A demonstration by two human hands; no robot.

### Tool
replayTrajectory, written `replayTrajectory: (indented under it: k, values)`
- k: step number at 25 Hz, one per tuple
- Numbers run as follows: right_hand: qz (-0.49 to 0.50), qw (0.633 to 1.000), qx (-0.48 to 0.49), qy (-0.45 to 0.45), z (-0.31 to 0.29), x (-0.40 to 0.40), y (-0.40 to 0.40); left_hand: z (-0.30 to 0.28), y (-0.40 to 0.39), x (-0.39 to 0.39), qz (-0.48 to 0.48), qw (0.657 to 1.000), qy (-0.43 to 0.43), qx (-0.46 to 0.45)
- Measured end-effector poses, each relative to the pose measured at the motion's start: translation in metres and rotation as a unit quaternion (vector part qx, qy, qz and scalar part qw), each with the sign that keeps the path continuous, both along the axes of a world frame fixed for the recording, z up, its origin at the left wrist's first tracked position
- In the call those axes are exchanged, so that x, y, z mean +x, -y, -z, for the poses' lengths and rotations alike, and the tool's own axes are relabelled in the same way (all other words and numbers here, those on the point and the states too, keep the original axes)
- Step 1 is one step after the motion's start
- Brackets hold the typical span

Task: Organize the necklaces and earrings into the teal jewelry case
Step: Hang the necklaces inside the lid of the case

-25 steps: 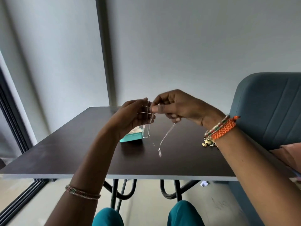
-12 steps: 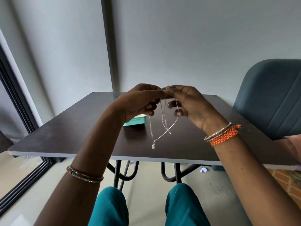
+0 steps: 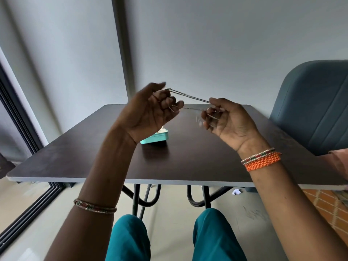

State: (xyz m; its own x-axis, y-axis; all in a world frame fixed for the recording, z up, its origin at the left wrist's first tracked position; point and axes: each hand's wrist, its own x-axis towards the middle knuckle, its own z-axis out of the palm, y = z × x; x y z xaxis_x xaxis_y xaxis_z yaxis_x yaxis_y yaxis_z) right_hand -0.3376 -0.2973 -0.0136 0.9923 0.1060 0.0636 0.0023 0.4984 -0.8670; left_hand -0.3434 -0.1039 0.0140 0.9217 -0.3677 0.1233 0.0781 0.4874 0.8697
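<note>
- Both hands up above the worktop (image 3: 188,162), palms toward the camera, a thin necklace (image 3: 190,97) stretched taut between them.
- Left hand (image 3: 146,113): fingers curled and pinched on one end of the chain, strands looped round them.
- Right hand (image 3: 229,121): fingers closed on the other end; blur hides the finer detail.
- Teal case (image 3: 156,138) sits on the worktop, partly hidden behind the left wrist.

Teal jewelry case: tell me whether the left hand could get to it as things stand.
Probably not right away. The left hand is raised above the teal jewelry case with nothing between them, but its fingers are looped in the necklace chain stretched to the right hand.
</note>
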Motion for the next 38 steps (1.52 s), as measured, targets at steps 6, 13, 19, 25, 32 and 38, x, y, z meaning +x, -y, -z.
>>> replayTrajectory:
  k: [6, 13, 19, 25, 32, 38]
  values:
    - [-0.026, 0.975, 0.218, -0.027, 0.006, 0.003, -0.017, 0.033, 0.018, 0.009, -0.045, 0.945, -0.072, -0.316]
    - [-0.026, 0.969, 0.244, -0.005, 0.024, 0.004, -0.036, 0.045, 0.026, 0.015, -0.147, 0.922, -0.092, -0.345]
    - [0.011, 0.989, 0.150, -0.010, 0.026, 0.007, -0.029, 0.039, 0.023, 0.016, -0.164, 0.942, -0.126, -0.266]
    - [0.120, 0.946, -0.257, 0.157, 0.018, -0.002, -0.023, 0.031, 0.030, 0.015, -0.142, 0.954, -0.127, -0.233]
    - [-0.032, 0.771, -0.583, 0.253, -0.018, -0.033, -0.006, 0.026, 0.039, -0.007, -0.074, 0.996, -0.029, 0.042]
    - [0.060, 0.762, -0.584, 0.274, -0.032, -0.029, 0.007, 0.026, 0.050, -0.021, -0.100, 0.970, 0.073, 0.210]
